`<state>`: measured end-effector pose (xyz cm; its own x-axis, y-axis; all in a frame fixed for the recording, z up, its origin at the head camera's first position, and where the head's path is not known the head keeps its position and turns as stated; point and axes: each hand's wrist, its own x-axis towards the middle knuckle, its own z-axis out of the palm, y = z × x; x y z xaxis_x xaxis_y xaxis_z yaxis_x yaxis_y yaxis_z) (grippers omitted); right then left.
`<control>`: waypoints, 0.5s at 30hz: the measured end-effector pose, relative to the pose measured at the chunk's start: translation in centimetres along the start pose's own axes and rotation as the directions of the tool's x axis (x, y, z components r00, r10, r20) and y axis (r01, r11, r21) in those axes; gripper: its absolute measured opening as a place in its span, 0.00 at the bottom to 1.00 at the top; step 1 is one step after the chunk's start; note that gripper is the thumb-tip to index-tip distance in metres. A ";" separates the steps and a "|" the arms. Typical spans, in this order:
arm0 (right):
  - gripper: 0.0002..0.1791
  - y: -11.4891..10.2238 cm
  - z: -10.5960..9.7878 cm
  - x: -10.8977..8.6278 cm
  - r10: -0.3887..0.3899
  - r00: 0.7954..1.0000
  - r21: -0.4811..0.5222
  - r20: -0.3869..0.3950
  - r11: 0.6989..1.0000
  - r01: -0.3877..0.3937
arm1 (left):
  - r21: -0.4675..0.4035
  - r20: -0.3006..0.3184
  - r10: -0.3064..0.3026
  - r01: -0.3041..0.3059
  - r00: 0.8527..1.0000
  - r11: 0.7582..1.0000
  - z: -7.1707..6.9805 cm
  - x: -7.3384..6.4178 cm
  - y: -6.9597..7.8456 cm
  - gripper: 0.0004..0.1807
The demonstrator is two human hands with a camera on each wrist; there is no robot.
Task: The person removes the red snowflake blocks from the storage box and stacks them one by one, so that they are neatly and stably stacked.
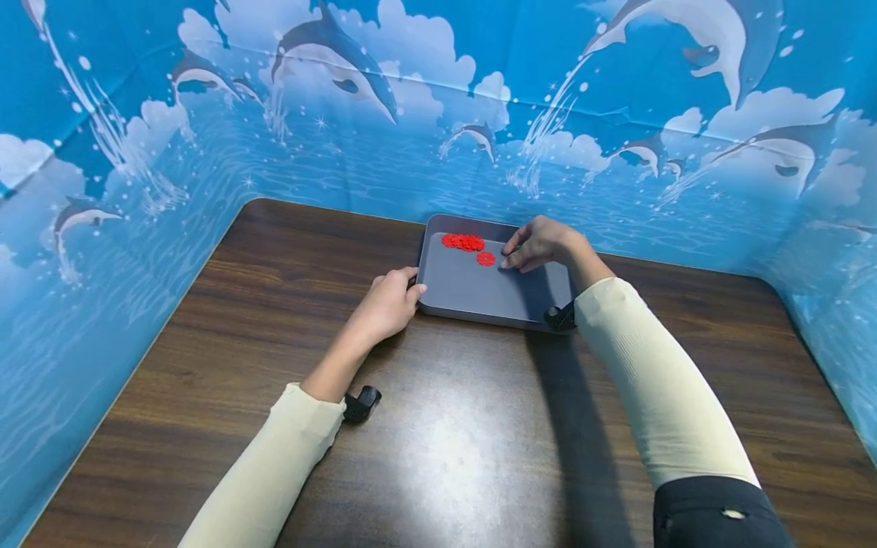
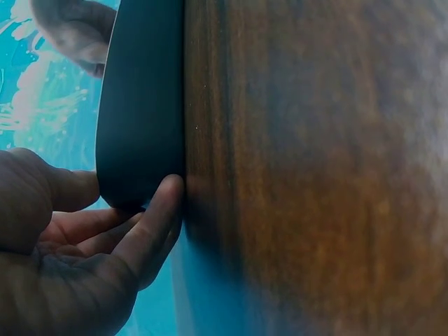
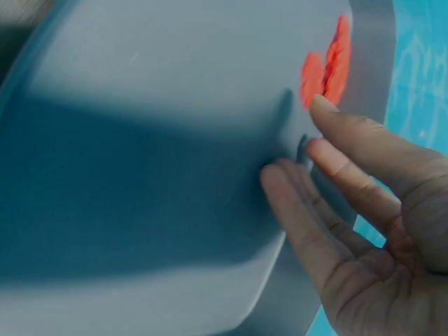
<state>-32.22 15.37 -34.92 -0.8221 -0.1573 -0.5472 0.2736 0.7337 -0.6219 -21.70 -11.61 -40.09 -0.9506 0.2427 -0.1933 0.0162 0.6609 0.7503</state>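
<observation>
A shallow grey tray (image 1: 473, 289) lies on the table in the head view. My left hand (image 1: 392, 303) holds its left edge; in the left wrist view the thumb lies against the rim and the fingers against the side. Inside the tray, a pile of thin red notched discs (image 1: 464, 242) sits toward the back left. One single red disc (image 1: 486, 259) lies apart, just in front of that pile. My right hand (image 1: 537, 245) hovers low over the tray, right of the single disc. Its fingers (image 3: 288, 199) are bent slightly and spread from the thumb, with nothing visible between them.
The brown wood-grain table (image 1: 274, 304) reaches around the tray on all sides. A blue dolphin-print curtain (image 1: 384, 167) hangs along the back and both sides, close behind the tray's back edge. The right arm casts a long shadow over the tray and tabletop.
</observation>
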 end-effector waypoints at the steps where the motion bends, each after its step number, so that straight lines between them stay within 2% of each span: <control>1: 0.19 -0.2 0.1 0.1 -0.006 1.000 -0.018 0.006 1.000 0.006 | -0.002 0.000 -0.001 0.001 1.000 1.000 0.0 0.0 0.0 0.30; 6: 0.17 -1.3 0.7 0.5 -0.039 0.999 -0.107 0.010 0.993 0.040 | 0.007 -0.002 0.000 0.000 1.000 1.000 -0.1 0.0 0.1 0.30; 15: 0.13 -2.7 1.8 1.5 -0.024 1.000 -0.196 0.005 0.980 0.024 | 0.021 0.003 -0.003 0.003 1.000 1.000 -0.1 -0.1 0.2 0.30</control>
<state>-33.35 11.97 -35.05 -0.8260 -0.1778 -0.5348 0.1503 0.8451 -0.5131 -21.61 -11.60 -39.90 -0.9499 0.2423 -0.1975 0.0194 0.6764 0.7363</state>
